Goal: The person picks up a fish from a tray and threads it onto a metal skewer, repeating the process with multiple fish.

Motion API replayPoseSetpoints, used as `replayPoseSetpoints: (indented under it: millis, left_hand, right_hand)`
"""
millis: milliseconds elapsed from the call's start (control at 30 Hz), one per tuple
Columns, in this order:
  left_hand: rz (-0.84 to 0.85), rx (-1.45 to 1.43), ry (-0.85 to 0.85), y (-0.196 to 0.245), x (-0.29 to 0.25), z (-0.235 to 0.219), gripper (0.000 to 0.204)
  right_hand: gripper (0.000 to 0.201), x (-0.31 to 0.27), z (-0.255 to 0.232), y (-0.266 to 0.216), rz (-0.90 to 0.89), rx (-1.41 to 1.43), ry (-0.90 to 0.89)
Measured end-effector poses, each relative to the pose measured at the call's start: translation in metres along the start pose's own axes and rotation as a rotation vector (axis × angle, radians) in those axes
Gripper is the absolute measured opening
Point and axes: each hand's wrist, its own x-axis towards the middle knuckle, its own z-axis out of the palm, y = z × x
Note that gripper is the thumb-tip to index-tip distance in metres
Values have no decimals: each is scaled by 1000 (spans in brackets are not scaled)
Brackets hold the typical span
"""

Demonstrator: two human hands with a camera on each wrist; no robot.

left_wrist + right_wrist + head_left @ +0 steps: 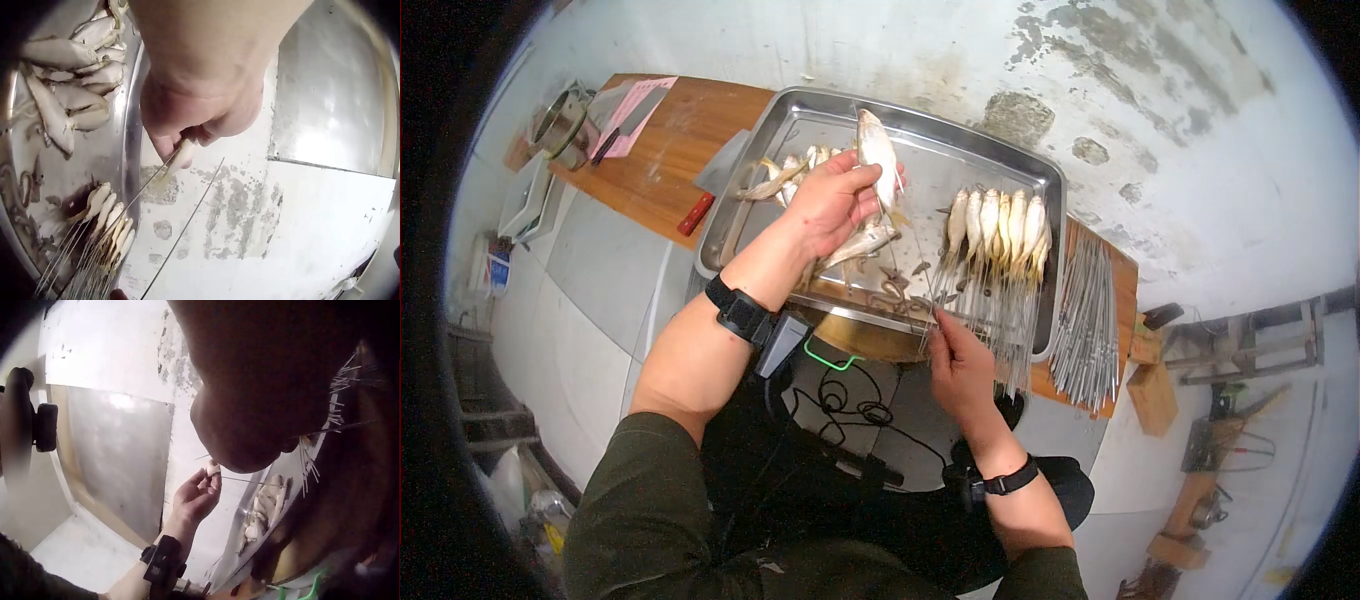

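My left hand (836, 205) grips a small silvery fish (877, 150) over the metal tray (940, 160), head pointing away, thumb across its side. My right hand (962, 365), at the tray's near edge, pinches thin metal skewers by their lower ends. In the left wrist view one skewer (140, 194) runs up to the held fish (182, 157), and a second skewer (187, 224) passes beside it with its tip free. Under my left hand lie loose fish (860, 243) in the tray. To the right, several skewered fish (1000, 225) lie in a row, skewers toward me.
Dark scraps like guts (890, 295) lie in the tray's near part. A bundle of bare skewers (1085, 325) rests right of the tray on the wooden table (700, 115). Left are a red knife handle (695, 214), a cleaver (640, 112) and a metal pot (565, 130).
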Motion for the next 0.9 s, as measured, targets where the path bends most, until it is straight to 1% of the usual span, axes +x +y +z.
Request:
replayPoseSetpoints:
  millis: [67, 100, 167, 267, 467, 667, 900]
  left_hand:
    - [11, 26, 14, 1, -1, 1, 25]
    - [20, 21, 11, 1, 1, 0, 26]
    - [29, 16, 8, 0, 3, -1, 27]
    - [53, 6, 26, 1, 3, 1, 28]
    - [64, 22, 41, 2, 4, 3, 28]
    - [76, 2, 35, 2, 5, 1, 29]
    - [91, 43, 37, 5, 3, 4, 31]
  right_hand:
    - [31, -4, 5, 7, -62, 7, 20]
    - [31, -6, 4, 5, -62, 7, 20]
    - [32, -8, 1, -2, 52, 33, -41]
    - [32, -9, -3, -5, 99, 31, -93]
    - [31, -12, 1, -1, 122, 100, -60]
    - [29, -9, -1, -6, 114, 106, -44]
    - [28, -8, -3, -8, 95, 66, -62]
